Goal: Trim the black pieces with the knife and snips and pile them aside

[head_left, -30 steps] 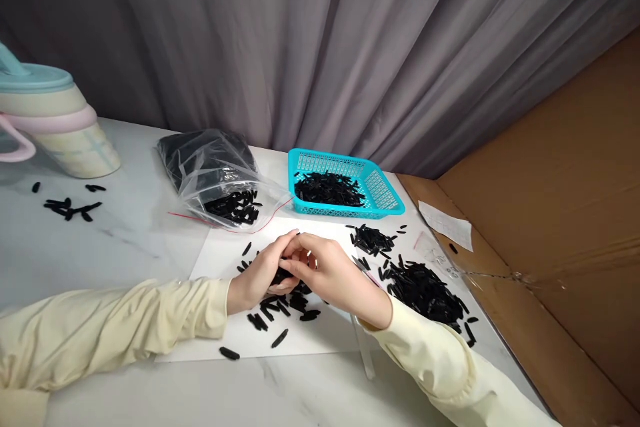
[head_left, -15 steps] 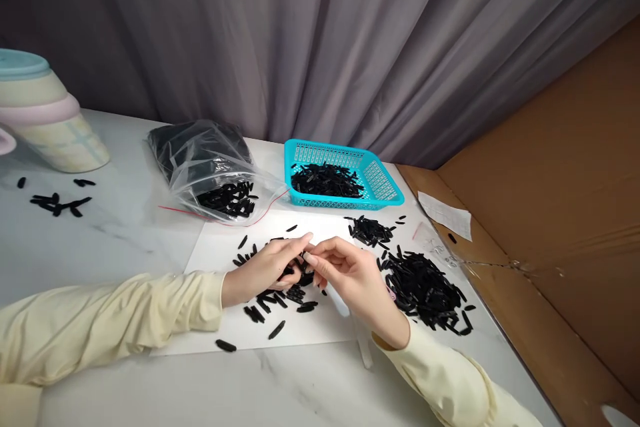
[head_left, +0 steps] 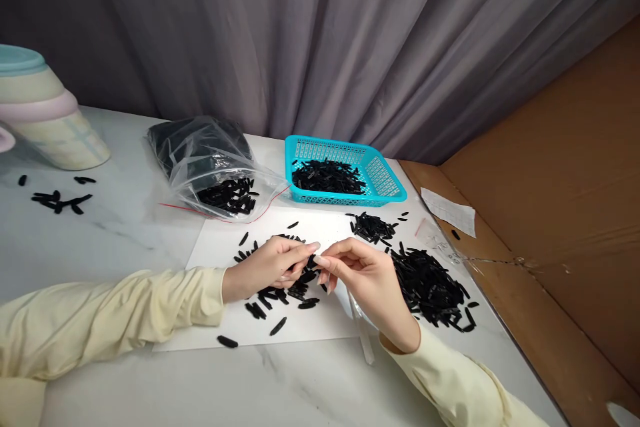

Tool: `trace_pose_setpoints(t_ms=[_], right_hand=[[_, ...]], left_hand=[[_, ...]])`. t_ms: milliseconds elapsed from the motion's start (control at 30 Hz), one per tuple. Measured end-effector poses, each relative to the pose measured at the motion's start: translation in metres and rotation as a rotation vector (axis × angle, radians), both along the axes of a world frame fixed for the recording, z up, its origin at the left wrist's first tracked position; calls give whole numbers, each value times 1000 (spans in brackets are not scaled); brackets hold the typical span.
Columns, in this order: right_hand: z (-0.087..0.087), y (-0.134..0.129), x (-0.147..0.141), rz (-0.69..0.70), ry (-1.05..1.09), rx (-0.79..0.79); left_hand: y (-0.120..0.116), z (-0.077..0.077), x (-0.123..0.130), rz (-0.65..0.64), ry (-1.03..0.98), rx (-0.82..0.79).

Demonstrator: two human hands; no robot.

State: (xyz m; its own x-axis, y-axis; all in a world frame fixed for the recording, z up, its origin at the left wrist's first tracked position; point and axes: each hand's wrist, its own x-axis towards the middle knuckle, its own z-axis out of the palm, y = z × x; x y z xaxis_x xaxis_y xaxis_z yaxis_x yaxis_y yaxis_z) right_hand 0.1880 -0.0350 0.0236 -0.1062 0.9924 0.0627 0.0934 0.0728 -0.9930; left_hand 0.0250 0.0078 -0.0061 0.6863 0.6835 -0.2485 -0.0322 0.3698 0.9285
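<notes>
My left hand point(head_left: 273, 265) is closed, its thumb and fingers pressed together over a scatter of small black oblong pieces point(head_left: 299, 290). My right hand point(head_left: 363, 275) meets it from the right, thumb and index finger pinched. Between the two sets of fingertips a small black oblong piece point(head_left: 313, 259) shows in part; the fingers cover most of it. Both hands are just above a white sheet point(head_left: 200, 330) on which the loose black pieces lie. To the right of my right hand is a larger heap of black pieces point(head_left: 430, 287).
A turquoise basket point(head_left: 345, 199) holding black pieces stands at the back. Left of it lies an open clear zip bag point(head_left: 200, 153) of them. A smaller pile point(head_left: 373, 228) sits before the basket. A pastel tumbler point(head_left: 55, 123) stands far left; cardboard point(head_left: 560, 213) borders the right.
My right hand has shifted slightly right, and the fingers of my left hand have closed further. The black pieces seen earlier in the left palm are now mostly hidden.
</notes>
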Motion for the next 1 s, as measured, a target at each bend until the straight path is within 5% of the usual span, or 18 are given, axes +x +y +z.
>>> trace_pose_setpoints(t_ms=[400,1000], right_hand=[[-11,-16,10,-15,287,-261],[-13,-27,0,-257,215,-107]], left_hand=[[-4,5,0,26,18,97],[-14,8,-4,126,189,440]])
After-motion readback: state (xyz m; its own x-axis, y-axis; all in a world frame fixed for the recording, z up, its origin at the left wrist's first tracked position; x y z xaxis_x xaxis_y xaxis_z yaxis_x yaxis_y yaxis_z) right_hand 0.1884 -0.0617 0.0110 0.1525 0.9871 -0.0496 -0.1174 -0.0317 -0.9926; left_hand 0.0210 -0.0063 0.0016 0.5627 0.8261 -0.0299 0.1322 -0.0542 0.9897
